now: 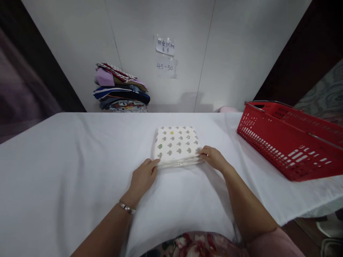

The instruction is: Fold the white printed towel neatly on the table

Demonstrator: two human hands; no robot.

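A folded white cloth [177, 142] with rows of small grey mushroom shapes, a few of them green or yellow, lies on the white-covered table [93, 185]. Its layered near edge faces me. At the near left corner, my left hand [144, 175] pinches the layers between thumb and fingers; a bracelet circles that wrist. My right hand [213, 157] grips the near right corner the same way, with the fingertips partly hidden by the fabric.
To the right stands a red plastic basket [278, 142] with metal handles. Behind the table's far edge rises a stack of folded fabrics [122, 89]. Two paper notes [166, 67] are taped on the pale wall [233, 53].
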